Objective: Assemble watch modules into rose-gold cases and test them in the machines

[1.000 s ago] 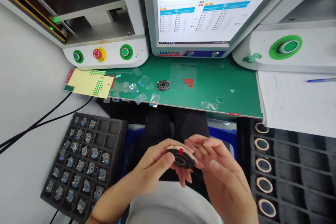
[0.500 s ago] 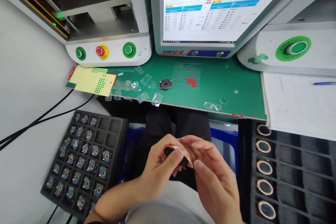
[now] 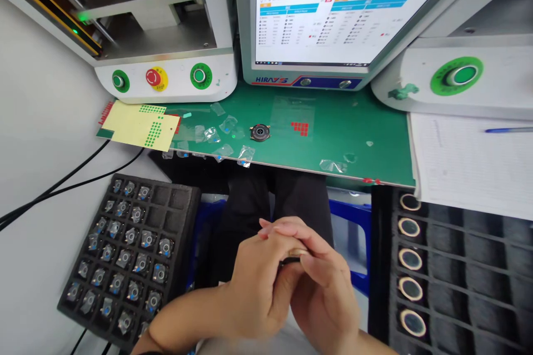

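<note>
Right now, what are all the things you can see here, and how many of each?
Flat computer screen: one, white with blue bars, back middle.
Round green push buttons: three, on the white machines.
Red stop button: one, on a yellow ring, back left.
Green bench mat: one, middle.
Small round dark metal part: one, on the mat.
Yellow sticker sheet: one, green dots, mat's left edge.
Black foam tray of small parts: one, lower left.
Black tray of ring-shaped parts: one, five rings seen, right.
White paper sheet: one, right.
Blue pen: one, on the paper.
Left hand and right hand: clasped around a thin dark disc, mostly hidden.
</note>
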`<action>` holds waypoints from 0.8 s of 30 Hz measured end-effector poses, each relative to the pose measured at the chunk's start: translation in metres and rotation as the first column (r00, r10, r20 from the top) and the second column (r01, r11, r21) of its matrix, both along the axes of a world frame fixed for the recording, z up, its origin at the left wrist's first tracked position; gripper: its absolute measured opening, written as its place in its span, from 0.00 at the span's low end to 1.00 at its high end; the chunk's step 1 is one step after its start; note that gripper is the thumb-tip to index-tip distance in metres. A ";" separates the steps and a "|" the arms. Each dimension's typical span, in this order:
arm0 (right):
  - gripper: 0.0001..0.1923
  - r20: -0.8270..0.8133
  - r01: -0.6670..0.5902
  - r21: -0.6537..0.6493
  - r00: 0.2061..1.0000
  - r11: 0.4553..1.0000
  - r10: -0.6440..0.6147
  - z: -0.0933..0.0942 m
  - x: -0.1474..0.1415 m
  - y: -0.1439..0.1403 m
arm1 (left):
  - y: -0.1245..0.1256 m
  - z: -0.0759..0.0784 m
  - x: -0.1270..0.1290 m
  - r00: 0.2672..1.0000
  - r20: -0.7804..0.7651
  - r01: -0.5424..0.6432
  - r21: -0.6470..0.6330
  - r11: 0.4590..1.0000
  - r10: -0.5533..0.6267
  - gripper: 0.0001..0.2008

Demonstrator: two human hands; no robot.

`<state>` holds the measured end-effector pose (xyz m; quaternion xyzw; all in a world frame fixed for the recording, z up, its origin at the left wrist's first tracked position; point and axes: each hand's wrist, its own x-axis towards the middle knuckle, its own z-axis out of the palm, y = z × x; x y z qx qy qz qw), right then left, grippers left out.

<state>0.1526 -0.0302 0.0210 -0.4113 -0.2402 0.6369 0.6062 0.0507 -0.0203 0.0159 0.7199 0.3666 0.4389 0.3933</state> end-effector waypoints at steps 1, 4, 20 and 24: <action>0.14 0.022 0.015 0.012 1.000 1.000 -0.016 0.000 -0.001 0.000 | -0.001 -0.001 0.000 1.000 -0.021 0.003 0.008 1.000 -0.003 0.11; 0.17 0.074 0.036 0.030 0.997 0.999 -0.038 0.001 -0.003 -0.002 | -0.001 0.001 0.000 0.998 -0.066 -0.001 0.043 0.999 0.003 0.11; 0.18 0.152 0.089 0.081 0.983 0.993 -0.100 0.005 -0.001 -0.014 | 0.000 0.014 0.000 0.986 -0.137 0.109 0.098 0.989 -0.095 0.09; 0.17 0.221 -0.051 0.096 0.975 0.994 0.029 0.002 0.009 -0.027 | 0.000 0.012 -0.001 0.913 0.398 0.253 -0.377 0.891 -0.090 0.12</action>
